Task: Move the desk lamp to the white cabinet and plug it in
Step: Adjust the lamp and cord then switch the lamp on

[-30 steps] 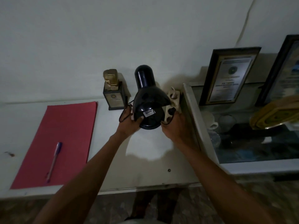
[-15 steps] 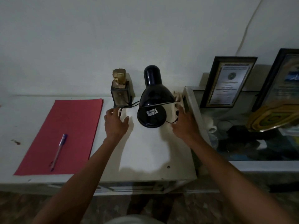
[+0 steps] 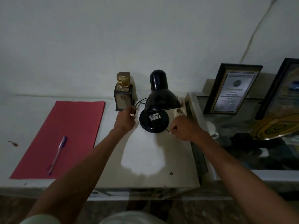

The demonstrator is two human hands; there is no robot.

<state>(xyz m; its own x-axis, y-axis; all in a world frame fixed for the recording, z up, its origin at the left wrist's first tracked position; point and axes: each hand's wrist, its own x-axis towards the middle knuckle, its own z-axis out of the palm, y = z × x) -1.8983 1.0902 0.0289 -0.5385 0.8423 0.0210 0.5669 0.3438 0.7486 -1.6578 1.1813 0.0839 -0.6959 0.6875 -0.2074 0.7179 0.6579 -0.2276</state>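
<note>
The black desk lamp [image 3: 159,101] stands upright on the white cabinet top [image 3: 145,156], its round base [image 3: 153,122] bearing a white label. Its thin black cord [image 3: 140,101] loops out behind the base on the left. My left hand [image 3: 125,118] is just left of the base, fingers pinched on that cord. My right hand [image 3: 182,126] is at the base's right side, fingers closed on another stretch of the cord near a cream power strip [image 3: 180,110] with round sockets. The plug itself is hidden.
A gold bust trophy [image 3: 123,91] on a dark block stands just left of the lamp. A red folder [image 3: 64,135] with a purple pen [image 3: 58,153] lies at left. A glass-topped case [image 3: 242,143] with framed certificates [image 3: 233,89] adjoins on the right.
The lamp now stands alone on the cabinet; both hands have let go of it. My left hand rose to the cord beside the trophy, my right hand drew back to the cord at the base.
</note>
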